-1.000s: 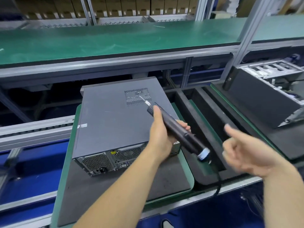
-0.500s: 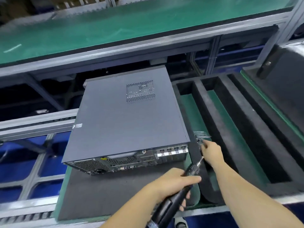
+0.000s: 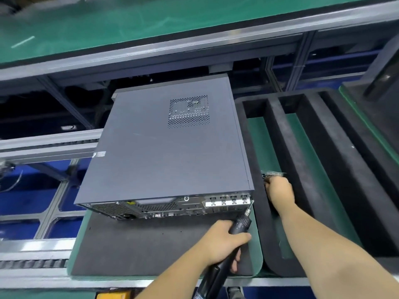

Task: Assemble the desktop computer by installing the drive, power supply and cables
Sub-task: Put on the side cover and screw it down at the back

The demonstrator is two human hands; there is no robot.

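A closed dark grey computer case (image 3: 164, 152) lies flat on a black foam pad (image 3: 138, 247), its rear port panel facing me. My left hand (image 3: 222, 242) grips a black electric screwdriver (image 3: 238, 225); its bit touches the rear panel's right corner. My right hand (image 3: 279, 190) reaches into the green-bottomed slot of the foam tray (image 3: 261, 212) on the right, fingers curled at a small clear bag of screws (image 3: 273, 174). Whether the fingers hold a screw is hidden.
The black foam tray has several long slots to the right of the case. A green workbench (image 3: 151, 20) runs across the back above an aluminium frame. Conveyor rails (image 3: 47, 145) and blue floor lie at left. Another dark unit (image 3: 386, 78) sits far right.
The screwdriver has swung from above the case down to its rear right corner. My right hand dropped from mid-air into the tray slot at the screw bag. The view tilted downward.
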